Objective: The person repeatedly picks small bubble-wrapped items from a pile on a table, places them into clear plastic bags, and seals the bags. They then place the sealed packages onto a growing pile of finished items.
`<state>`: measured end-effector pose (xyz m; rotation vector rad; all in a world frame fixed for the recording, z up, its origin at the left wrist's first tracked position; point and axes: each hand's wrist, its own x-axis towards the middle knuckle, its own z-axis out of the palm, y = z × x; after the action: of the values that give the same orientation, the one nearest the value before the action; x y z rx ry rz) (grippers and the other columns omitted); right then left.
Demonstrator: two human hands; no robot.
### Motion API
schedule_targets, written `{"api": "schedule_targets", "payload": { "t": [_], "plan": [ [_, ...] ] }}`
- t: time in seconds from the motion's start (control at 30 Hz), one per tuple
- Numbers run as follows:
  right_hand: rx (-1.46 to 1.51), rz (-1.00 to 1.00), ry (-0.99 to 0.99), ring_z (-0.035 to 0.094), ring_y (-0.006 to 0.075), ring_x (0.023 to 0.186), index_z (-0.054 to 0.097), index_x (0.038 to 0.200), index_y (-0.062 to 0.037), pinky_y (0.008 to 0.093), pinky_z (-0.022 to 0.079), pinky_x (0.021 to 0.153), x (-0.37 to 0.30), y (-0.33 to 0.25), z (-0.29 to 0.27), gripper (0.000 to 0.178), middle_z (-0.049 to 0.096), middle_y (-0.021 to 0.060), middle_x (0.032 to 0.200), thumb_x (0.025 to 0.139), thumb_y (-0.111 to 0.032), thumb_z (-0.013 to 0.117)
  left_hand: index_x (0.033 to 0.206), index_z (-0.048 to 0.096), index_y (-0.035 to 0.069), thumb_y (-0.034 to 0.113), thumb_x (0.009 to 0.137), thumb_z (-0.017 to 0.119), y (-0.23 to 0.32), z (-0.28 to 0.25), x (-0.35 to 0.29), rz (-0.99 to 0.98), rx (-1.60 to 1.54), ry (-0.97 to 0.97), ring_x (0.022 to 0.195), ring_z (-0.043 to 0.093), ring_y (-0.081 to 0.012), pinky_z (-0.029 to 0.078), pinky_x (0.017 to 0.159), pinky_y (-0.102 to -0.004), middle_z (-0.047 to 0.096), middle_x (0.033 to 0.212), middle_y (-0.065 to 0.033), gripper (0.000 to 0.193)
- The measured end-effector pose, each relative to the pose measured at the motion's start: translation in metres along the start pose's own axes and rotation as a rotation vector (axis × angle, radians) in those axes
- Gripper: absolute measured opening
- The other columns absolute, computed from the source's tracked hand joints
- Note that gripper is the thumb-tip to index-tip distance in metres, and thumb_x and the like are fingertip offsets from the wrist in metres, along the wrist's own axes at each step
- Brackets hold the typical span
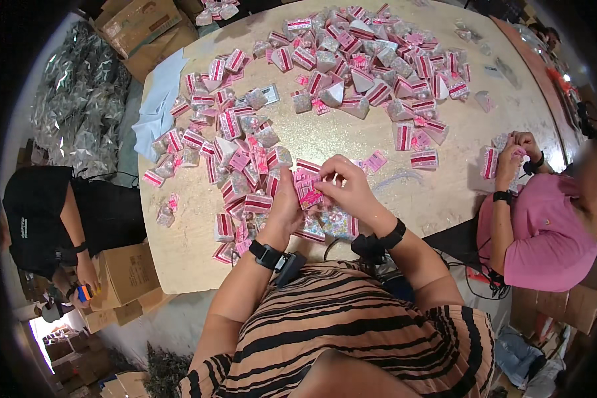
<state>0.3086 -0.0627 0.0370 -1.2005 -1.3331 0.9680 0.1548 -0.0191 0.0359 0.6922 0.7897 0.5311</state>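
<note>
A pink printed card (308, 192) stands between my hands at the near edge of the table. My left hand (284, 207) closes on its left side, with the thumb along it. From the other side my right hand (349, 190) pinches the card's right edge between thumb and fingers. Behind the card shows part of a pink-and-white cake-slice-shaped packet (307, 166); whether it is joined to the card I cannot tell. Just below my hands lies a colourful patterned packet (339, 224), partly covered. More wedge-shaped packets (259, 203) lie close to my left hand.
A large heap of similar packets (365, 63) covers the table's far side. At right, a person in pink (540, 225) handles a small pink item. On the left, a person in black (43, 212) holds an orange-and-blue tool over a cardboard box (129, 272). Clear plastic bags (79, 99) stand beyond.
</note>
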Motion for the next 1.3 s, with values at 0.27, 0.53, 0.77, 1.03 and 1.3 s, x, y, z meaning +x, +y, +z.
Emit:
{"api": "schedule_targets", "payload": {
  "t": [0.27,0.53,0.77,1.03,1.3],
  "plan": [
    [0.287,0.136,0.08,0.053,0.0038,0.064,0.056,0.088,-0.0006,0.0185,0.044,0.054,-0.013,0.006,0.008,0.011,0.057,0.0003,0.078,0.08,-0.001,0.064,0.108,0.055,0.005,0.062,0.091,0.011,-0.01,-0.008,0.005,0.134,0.121,0.114,0.067,0.061,-0.0118,0.044,0.046,-0.0213,0.064,0.088,-0.0048,0.074],
    [0.475,0.352,0.073,0.056,0.0043,0.061,0.059,0.102,0.0008,0.0174,0.047,0.054,-0.006,0.002,0.009,0.022,0.059,0.0007,0.079,0.081,-0.002,0.065,0.109,0.053,-0.006,0.055,0.095,0.016,-0.029,-0.04,0.016,0.247,0.334,0.139,0.093,0.056,-0.0171,0.044,0.084,-0.0304,0.06,0.1,-0.0117,0.073],
    [0.415,0.258,-0.016,0.054,0.0041,0.07,0.056,0.094,-0.0022,0.0187,0.046,0.062,-0.009,0.007,0.007,0.015,0.058,-0.0012,0.08,0.08,0.0,0.063,0.115,0.051,0.001,0.067,0.088,0.018,-0.017,-0.022,0.008,0.161,0.064,0.087,0.093,0.062,-0.0209,0.052,0.077,-0.0348,0.062,0.102,-0.0105,0.078],
    [0.453,0.175,0.002,0.052,0.0053,0.079,0.055,0.093,-0.0015,0.0192,0.043,0.07,-0.009,0.007,0.013,0.016,0.055,-0.0002,0.088,0.08,0.002,0.062,0.107,0.054,0.006,0.072,0.085,0.02,-0.023,-0.032,0.013,0.142,0.231,0.115,0.084,0.06,-0.0164,0.05,0.067,-0.0288,0.063,0.095,-0.0062,0.077],
    [0.31,0.228,-0.047,0.051,0.0048,0.069,0.058,0.089,0.0,0.0208,0.042,0.06,-0.002,-0.007,-0.006,0.013,0.057,-0.0003,0.079,0.077,0.0,0.064,0.099,0.059,0.004,0.056,0.095,0.019,0.014,0.008,-0.007,0.058,0.061,-0.006,0.059,0.053,-0.0115,0.04,0.05,-0.0253,0.062,0.079,-0.0059,0.065]
  ]
}}
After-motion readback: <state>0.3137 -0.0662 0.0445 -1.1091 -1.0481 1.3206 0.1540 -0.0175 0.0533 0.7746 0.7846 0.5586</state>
